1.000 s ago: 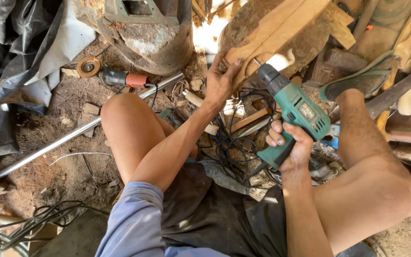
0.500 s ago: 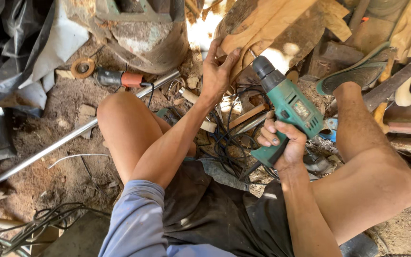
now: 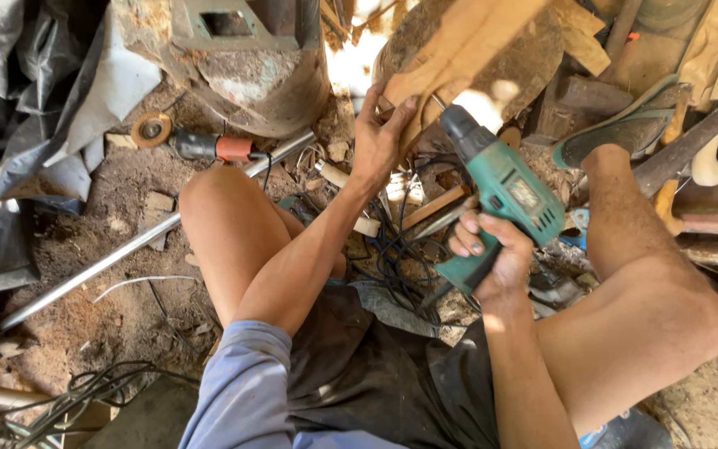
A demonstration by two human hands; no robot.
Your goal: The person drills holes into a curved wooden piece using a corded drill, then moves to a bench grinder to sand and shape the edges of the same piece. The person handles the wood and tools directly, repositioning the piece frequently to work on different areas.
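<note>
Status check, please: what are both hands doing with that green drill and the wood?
Left hand braces wooden piece. Right hand grips green drill, bit at wood. Tangled black cables underneath.

Dirt floor (image 3: 126, 299); metal pipe (image 3: 126, 249); angle grinder (image 3: 197, 145); tangled black cables (image 3: 396, 249); wood scraps (image 3: 158, 202).
</note>
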